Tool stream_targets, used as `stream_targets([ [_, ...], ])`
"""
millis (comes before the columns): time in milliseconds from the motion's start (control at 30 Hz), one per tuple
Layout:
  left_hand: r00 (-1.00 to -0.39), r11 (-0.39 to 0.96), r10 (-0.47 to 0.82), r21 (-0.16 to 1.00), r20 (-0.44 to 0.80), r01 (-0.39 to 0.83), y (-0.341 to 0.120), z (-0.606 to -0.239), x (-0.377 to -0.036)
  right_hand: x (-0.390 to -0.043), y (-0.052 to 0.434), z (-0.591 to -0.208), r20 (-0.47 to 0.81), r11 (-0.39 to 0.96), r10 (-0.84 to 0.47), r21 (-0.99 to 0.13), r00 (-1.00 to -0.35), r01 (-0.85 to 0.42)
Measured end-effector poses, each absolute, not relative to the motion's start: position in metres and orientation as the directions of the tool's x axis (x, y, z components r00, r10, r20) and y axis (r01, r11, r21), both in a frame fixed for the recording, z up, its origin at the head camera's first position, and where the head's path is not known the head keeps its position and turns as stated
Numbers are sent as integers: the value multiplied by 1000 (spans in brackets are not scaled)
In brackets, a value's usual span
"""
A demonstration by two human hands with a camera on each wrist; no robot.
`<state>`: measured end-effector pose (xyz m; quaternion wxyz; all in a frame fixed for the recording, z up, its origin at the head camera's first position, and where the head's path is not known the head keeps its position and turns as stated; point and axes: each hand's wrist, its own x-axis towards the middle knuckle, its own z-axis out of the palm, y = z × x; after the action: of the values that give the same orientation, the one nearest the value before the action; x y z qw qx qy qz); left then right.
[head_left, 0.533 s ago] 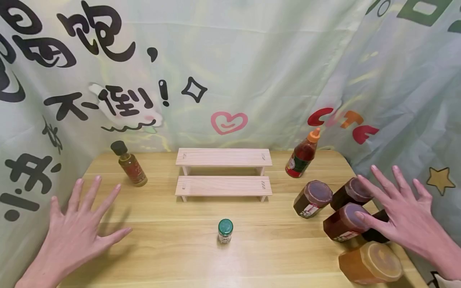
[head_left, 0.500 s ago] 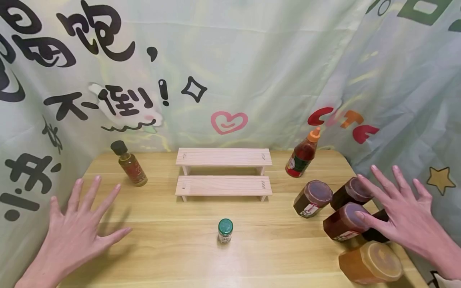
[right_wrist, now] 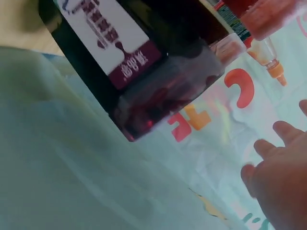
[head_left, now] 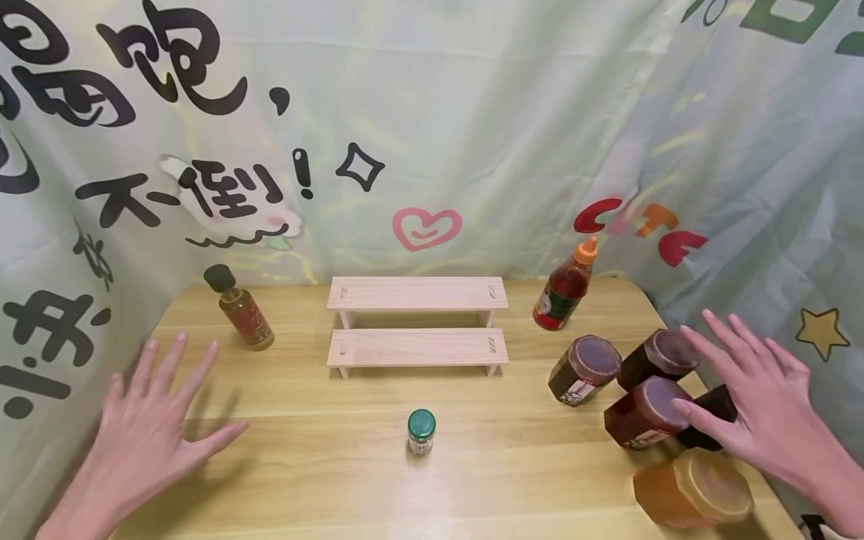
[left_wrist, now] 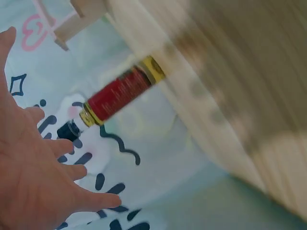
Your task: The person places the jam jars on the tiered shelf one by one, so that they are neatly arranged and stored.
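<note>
My left hand (head_left: 148, 431) hovers over the table's left side with fingers spread, holding nothing. Beyond its fingertips stands a small black-capped bottle (head_left: 246, 316) of amber liquid, its red label (left_wrist: 119, 97) showing in the left wrist view. My right hand (head_left: 766, 405), also spread and holding nothing, hangs above a cluster of dark jars and partly covers one black jar (head_left: 715, 412). Nearby are a dark red jar (head_left: 644, 412), two more brown-black jars (head_left: 583, 371) and an amber jar (head_left: 691, 489). In the right wrist view, a dark jar (right_wrist: 158, 52) looms large beside the fingers.
A two-tier wooden rack (head_left: 417, 347) stands at the table's back middle, its shelves bare. In front of it is a small green-capped shaker (head_left: 421, 431). A red sauce bottle (head_left: 565, 289) with an orange nozzle stands back right. Printed cloth (head_left: 499, 135) surrounds the table (head_left: 324, 457).
The fingers of both hands have drawn slightly closer together, and the right hand has shifted a little to the right. The head view has shifted slightly. Bottles, jars and rack stay put.
</note>
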<state>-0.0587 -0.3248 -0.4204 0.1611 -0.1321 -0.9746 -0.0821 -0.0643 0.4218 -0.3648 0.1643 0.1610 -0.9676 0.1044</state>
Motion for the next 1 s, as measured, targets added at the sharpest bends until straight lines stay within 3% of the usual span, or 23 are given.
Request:
stream_targets([
  [133, -911, 910, 215, 267, 352, 318, -314, -423, -66, -54, 423, -366, 400, 874, -245, -304, -883, -380],
  [333, -935, 798, 182, 509, 306, 322, -287, -425, -74, -25, 426, -381, 490, 776, -199, -450, -849, -442],
  [600, -945, 654, 213, 683, 248, 326, -252, -436, -94, 8, 426, -415, 402, 740, -103, -580, -910, -341],
  [900, -955, 438, 239, 858, 176, 268, -222, -456, -139, 18, 446, -455, 244, 685, -162, -670, -956, -287],
  [1000, -957, 367, 250, 900, 147, 234, -216, -460, -153, 13, 449, -465, 320, 458, -286, -783, -903, -422],
])
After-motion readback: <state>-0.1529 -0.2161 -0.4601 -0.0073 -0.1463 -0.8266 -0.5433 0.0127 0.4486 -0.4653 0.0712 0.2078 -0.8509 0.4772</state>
